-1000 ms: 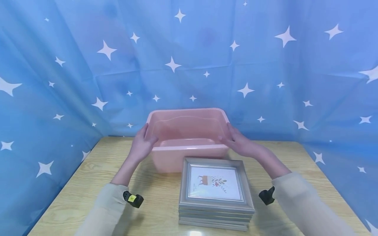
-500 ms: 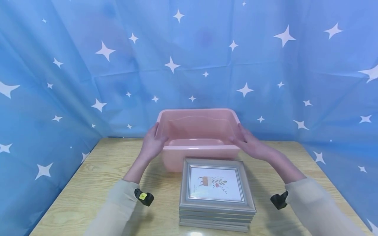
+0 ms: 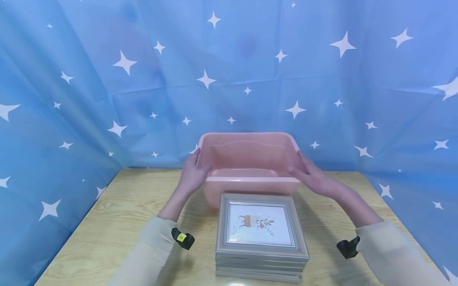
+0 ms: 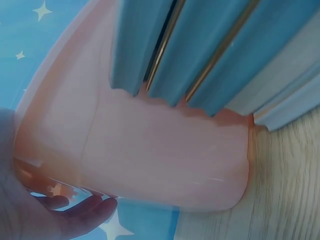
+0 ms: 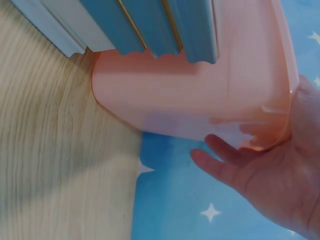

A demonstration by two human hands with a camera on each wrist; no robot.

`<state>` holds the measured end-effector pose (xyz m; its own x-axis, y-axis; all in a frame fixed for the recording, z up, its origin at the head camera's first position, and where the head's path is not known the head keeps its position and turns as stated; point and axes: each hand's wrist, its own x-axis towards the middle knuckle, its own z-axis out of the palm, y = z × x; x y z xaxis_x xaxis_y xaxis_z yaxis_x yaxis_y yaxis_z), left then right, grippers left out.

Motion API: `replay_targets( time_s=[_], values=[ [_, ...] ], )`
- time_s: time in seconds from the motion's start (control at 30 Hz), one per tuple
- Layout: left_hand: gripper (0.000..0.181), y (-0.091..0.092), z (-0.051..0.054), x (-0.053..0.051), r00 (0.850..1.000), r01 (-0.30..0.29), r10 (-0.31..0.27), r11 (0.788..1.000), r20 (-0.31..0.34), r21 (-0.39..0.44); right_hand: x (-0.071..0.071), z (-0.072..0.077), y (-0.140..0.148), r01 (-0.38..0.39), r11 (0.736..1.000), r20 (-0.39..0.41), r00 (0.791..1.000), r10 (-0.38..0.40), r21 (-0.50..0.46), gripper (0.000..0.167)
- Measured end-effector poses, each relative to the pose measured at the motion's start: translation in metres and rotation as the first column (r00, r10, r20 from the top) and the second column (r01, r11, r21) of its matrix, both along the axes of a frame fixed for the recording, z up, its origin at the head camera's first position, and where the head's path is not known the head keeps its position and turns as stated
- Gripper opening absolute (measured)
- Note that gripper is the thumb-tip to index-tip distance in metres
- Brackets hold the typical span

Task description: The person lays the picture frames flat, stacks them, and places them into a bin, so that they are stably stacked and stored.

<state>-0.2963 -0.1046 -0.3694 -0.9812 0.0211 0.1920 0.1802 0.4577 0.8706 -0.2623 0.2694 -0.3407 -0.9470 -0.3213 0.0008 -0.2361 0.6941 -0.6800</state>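
A pink plastic storage bin (image 3: 250, 183) stands behind a stack of picture frames, and its visible inside holds nothing. My left hand (image 3: 193, 174) grips its left end, thumb over the rim and fingers outside. At the opposite end my right hand (image 3: 316, 178) holds the rim in the same way. In the left wrist view, the left hand's fingers (image 4: 85, 215) reach beneath the rim along the bin's end wall. The right wrist view shows the right fingers (image 5: 220, 162) under the other end. The top picture frame (image 3: 259, 224) bears a floral animal drawing.
Several more picture frames (image 3: 257, 268) lie below the top one, close to the bin's front wall. All stand on a wooden table (image 3: 107, 226). A blue star-patterned curtain (image 3: 229, 59) hangs behind the table and along both sides.
Both hands have moved right with the bin between them, bringing it more squarely behind the stack. The picture frames have stayed in place.
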Motion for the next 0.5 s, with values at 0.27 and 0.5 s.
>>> replay_targets(
  time_s=[0.27,0.5],
  values=[
    [0.082,0.008,-0.0001,0.0002,1.0,-0.011,0.011,1.0,0.007,-0.016,0.0003,-0.0075,0.0081,0.007,0.999,-0.035,0.999,-0.008,-0.039,0.089],
    [0.081,0.0083,0.0022,0.0013,1.0,-0.008,0.008,1.0,0.021,-0.009,0.0004,-0.0104,0.0081,0.041,0.998,-0.064,0.997,-0.044,-0.043,0.088]
  ],
)
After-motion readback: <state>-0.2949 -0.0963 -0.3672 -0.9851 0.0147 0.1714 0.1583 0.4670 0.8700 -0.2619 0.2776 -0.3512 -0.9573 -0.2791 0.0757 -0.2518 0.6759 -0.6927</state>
